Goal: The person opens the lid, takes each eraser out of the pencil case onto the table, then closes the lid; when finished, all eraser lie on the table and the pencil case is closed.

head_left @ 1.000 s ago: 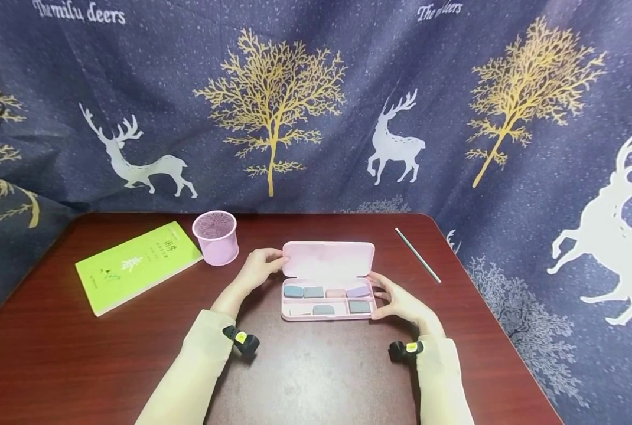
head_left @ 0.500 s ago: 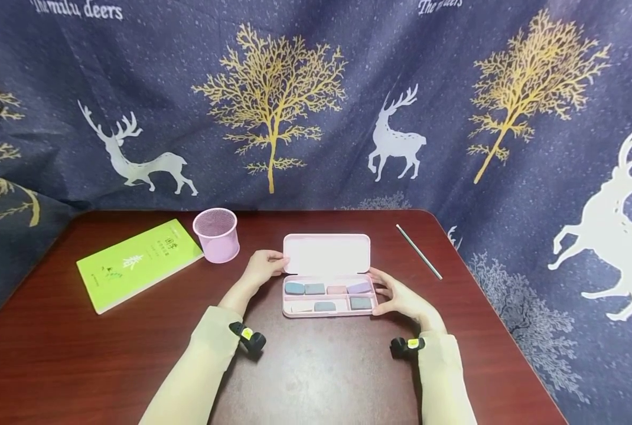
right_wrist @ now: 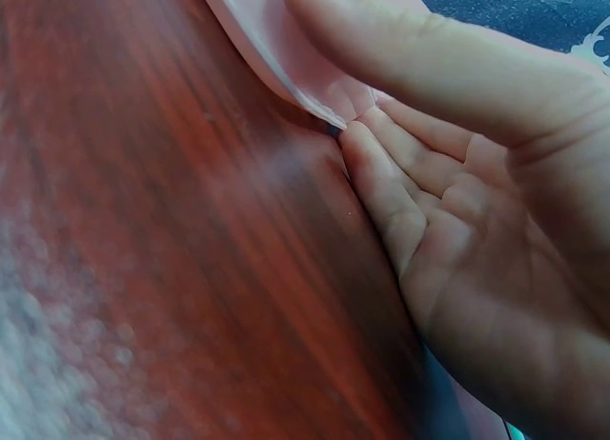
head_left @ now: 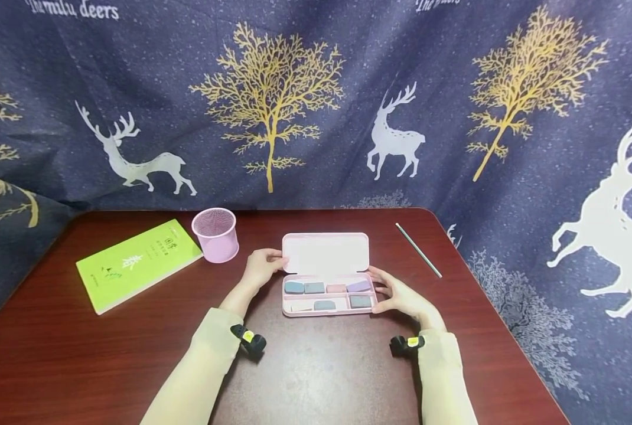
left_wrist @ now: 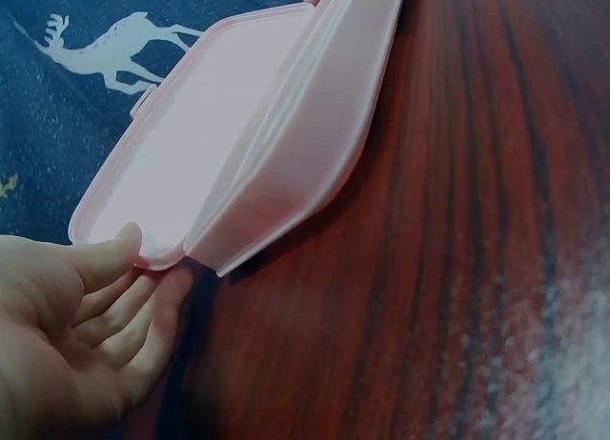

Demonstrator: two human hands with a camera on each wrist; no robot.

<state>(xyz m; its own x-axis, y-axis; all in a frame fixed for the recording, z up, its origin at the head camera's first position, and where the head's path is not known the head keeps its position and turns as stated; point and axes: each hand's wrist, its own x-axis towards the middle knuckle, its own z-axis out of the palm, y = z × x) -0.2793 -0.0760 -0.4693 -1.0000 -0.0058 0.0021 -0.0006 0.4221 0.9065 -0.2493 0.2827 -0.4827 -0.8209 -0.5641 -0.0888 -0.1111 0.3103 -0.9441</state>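
The pink case point(head_left: 313, 313) lies open on the tabletop point(head_left: 316, 366), its lid point(head_left: 325, 254) leaning farther back than 1.0 s ago. The left hand point(head_left: 257, 268) pinches the lid's left edge, thumb inside; the right hand point(head_left: 401, 296), half spread, grips the case's right end between thumb and fingers. 4 blocks point(head_left: 314, 288) line the rear row; 2 grey blocks point(head_left: 360, 301) sit in front, beside a pale piece point(head_left: 302, 307) too washed out to identify. The left wrist view hides the contents; the right one cuts off most of the case.
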